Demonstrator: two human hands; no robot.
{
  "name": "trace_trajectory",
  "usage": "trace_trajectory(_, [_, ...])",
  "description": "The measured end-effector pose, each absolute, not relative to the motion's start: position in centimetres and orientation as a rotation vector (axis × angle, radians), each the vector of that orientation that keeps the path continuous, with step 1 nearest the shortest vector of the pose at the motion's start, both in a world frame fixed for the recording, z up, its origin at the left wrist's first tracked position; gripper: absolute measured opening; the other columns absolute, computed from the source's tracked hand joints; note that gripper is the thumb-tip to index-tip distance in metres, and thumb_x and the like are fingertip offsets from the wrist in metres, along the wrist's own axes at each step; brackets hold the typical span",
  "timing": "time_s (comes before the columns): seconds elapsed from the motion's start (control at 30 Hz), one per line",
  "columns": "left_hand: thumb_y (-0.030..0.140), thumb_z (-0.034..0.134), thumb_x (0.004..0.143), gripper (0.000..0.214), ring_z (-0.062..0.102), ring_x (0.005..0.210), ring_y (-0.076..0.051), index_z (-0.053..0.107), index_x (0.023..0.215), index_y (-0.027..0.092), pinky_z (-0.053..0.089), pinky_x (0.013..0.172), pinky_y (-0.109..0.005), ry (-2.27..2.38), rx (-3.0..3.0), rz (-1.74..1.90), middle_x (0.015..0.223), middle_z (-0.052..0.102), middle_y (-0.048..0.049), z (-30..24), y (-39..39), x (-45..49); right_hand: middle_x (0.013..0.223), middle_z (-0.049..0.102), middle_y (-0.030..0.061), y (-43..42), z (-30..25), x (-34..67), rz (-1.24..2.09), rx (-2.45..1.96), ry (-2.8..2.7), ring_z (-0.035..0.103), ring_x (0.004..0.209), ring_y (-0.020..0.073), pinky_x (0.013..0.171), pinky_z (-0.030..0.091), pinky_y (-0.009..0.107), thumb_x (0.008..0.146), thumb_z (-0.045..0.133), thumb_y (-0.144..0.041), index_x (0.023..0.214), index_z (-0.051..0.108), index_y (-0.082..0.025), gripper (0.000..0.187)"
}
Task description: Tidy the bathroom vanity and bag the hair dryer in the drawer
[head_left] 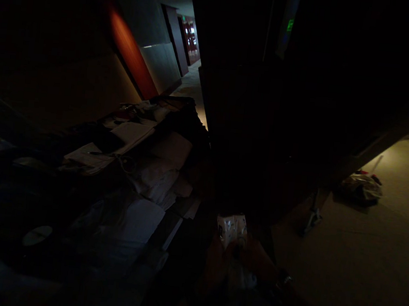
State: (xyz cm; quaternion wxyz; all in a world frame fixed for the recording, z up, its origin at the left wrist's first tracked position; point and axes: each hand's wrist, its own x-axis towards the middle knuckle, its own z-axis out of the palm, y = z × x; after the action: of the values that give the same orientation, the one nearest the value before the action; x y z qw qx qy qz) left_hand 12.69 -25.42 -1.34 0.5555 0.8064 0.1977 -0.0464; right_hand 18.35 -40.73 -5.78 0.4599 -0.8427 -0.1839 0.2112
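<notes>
Both hands hold small white packets [232, 228] with a shiny wrapper and dark printed marks, low in the middle of the view. My left hand [214, 256] is closed on the near side of them, mostly lost in shadow. Around the right side, my right hand [254, 255] has its fingers closed on the same packets, and a wristwatch [285, 279] shows on that wrist. Another pale part, perhaps more of the wrapper, hangs below the hands. The darkness hides the exact finger positions.
A loaded surface at left carries an open notebook [90, 156] with a pen, white papers or cloths [142, 219] and a pale round lid [37, 235]. A dark wall [239, 103] rises ahead. On the floor at right lie a bundle [361, 188] and a small tool-like object [312, 220].
</notes>
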Motion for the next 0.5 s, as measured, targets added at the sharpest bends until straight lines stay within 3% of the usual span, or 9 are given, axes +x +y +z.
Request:
trace_trajectory(0.17, [0.054,0.053,0.086,0.067,0.063,0.123,-0.035,0.047,0.133,0.007,0.052,0.101,-0.044,0.43,1.794,-0.146,0.135,0.063,-0.0273,-1.5,-24.7,12.5,0.107,0.079,0.0092,-43.1,-5.4,19.1,0.649,-1.995,-0.359,0.074,0.095,0.0272,0.08,0.06,0.037,0.084,0.059,-0.041,0.113,0.071,-0.015,0.041])
trace_trajectory(0.3, [0.052,0.055,0.085,0.068,0.062,0.126,-0.036,0.048,0.134,0.005,0.049,0.108,-0.05,0.37,1.857,-0.149,0.138,0.061,-0.028,-0.2,-23.5,12.3,0.121,0.075,0.0117,-44.4,-3.9,20.4,0.469,-2.036,-0.386,0.071,0.107,0.028,0.095,0.056,0.041,0.088,0.054,-0.043,0.126,0.066,-0.014,0.049])
trace_trajectory(0.4, [0.036,0.046,0.09,0.056,0.053,0.137,-0.035,0.052,0.136,0.004,0.039,0.118,-0.054,0.227,2.127,-0.006,0.145,0.057,-0.0266,1.5,-23.4,12.0,0.132,0.07,0.0153,-45.1,-2.6,21.5,0.366,-2.17,-0.47,0.067,0.118,0.0307,0.103,0.051,0.045,0.092,0.051,-0.044,0.132,0.063,-0.015,0.051])
trace_trajectory(0.5, [0.025,0.042,0.093,0.049,0.05,0.14,-0.032,0.059,0.135,0.009,0.037,0.121,-0.051,-0.14,2.326,-0.034,0.146,0.058,-0.0204,3.0,-25.1,11.8,0.128,0.071,0.0166,-45.7,-1.5,22.0,0.365,-2.233,-0.594,0.067,0.117,0.0319,0.103,0.051,0.046,0.093,0.05,-0.041,0.126,0.067,-0.016,0.045])
